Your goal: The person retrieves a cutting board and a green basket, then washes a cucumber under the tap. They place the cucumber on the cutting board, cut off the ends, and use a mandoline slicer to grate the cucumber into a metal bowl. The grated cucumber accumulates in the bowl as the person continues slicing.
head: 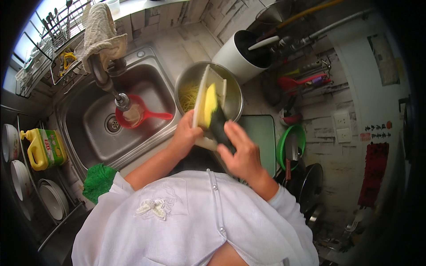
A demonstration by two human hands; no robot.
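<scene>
My left hand (188, 134) grips a white hand grater (200, 96), which is tilted over a round stainless steel bowl (238, 94). In my right hand (243, 149) is a piece of dark green-skinned squash (218, 126), likely pumpkin. Its cut yellow flesh (210, 104) faces the grater and appears to touch it. The right hand is slightly blurred. Thin yellow shreds (188, 98) lie in the left part of the bowl. The grater hides much of the bowl's inside.
Left of the bowl is a steel sink (90, 143) with a red ladle (159, 115) under the faucet (122, 101). A white bin (229, 56) stands behind the bowl. A pale green board (259, 139) lies to the right, near a green basket (281, 146) and a knife (292, 149).
</scene>
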